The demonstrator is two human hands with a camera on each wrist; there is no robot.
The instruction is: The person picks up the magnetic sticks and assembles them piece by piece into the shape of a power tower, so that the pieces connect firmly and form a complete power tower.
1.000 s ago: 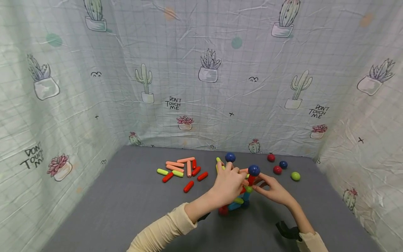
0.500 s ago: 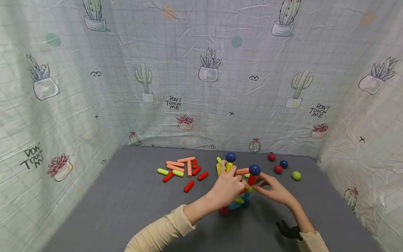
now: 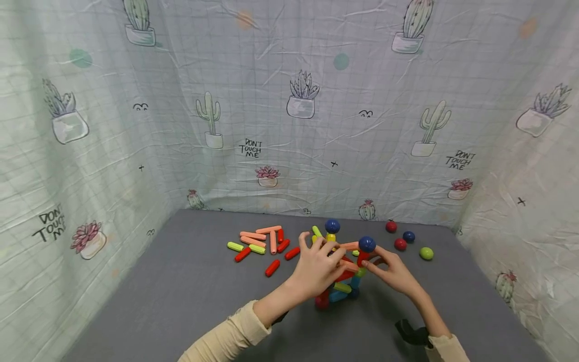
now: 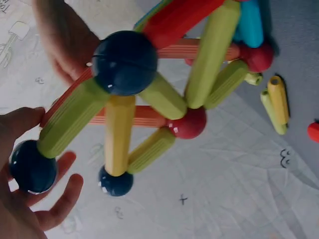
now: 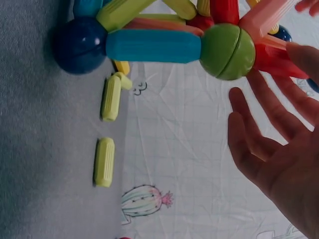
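Observation:
A tower of coloured rods and balls, like a magnetic building set, stands between the hands. My left hand (image 3: pixel 316 266) reaches over its left side, little finger lifted. In the left wrist view its thumb and fingers curve around a dark blue ball (image 4: pixel 33 167) on the end of a yellow-green rod (image 4: pixel 75 117); the head view hides that ball. My right hand (image 3: pixel 393 271) pinches a red rod (image 3: pixel 363 258) beneath another blue ball (image 3: pixel 367 245). A green ball (image 5: pixel 227 52) joins that rod to a light blue rod (image 5: pixel 153 46). One more blue ball (image 3: pixel 332 226) tops a yellow rod.
Loose orange rods (image 3: pixel 253 241), red rods (image 3: pixel 272 268) and yellow-green rods (image 3: pixel 235 246) lie left of the tower on the grey table (image 3: pixel 181 301). Back right are red balls (image 3: pixel 400 244), a blue ball (image 3: pixel 409 236) and a green ball (image 3: pixel 426 253). A patterned cloth (image 3: pixel 271 100) surrounds the table.
My left hand has shifted a little left and toward me, its fingers spreading wider and showing more of the tower's red rods. My right hand stays at the red rod.

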